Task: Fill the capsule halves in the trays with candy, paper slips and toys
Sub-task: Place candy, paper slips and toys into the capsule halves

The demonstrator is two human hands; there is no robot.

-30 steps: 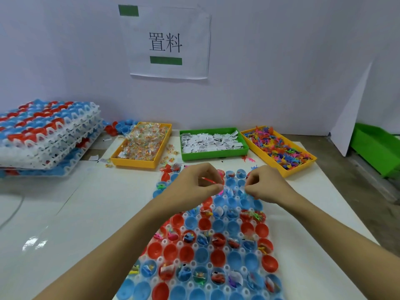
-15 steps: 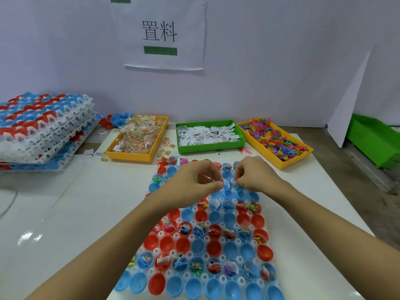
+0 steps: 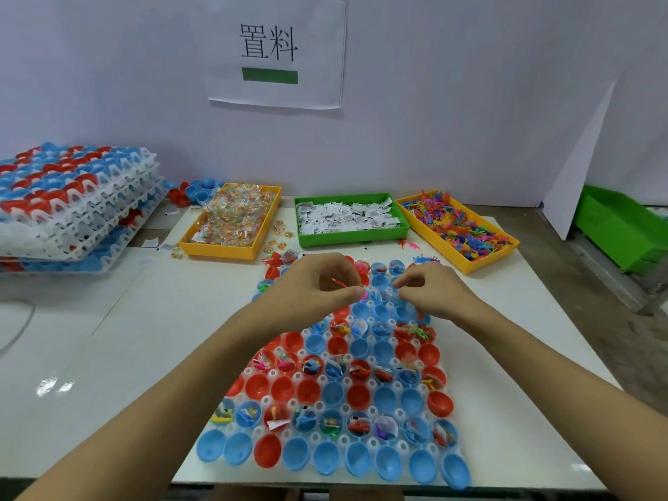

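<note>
1. Your left hand [image 3: 318,287] is curled, thumb and forefinger pinching a thin red toy [image 3: 338,282] over the far rows of the capsule tray [image 3: 336,377]
2. Your right hand [image 3: 430,291] is curled just beside it; can't tell what it holds
3. Behind the tray: candy bin [image 3: 231,220] at left, paper-slip bin [image 3: 349,218] in the middle, toy bin [image 3: 457,229] at right
</note>
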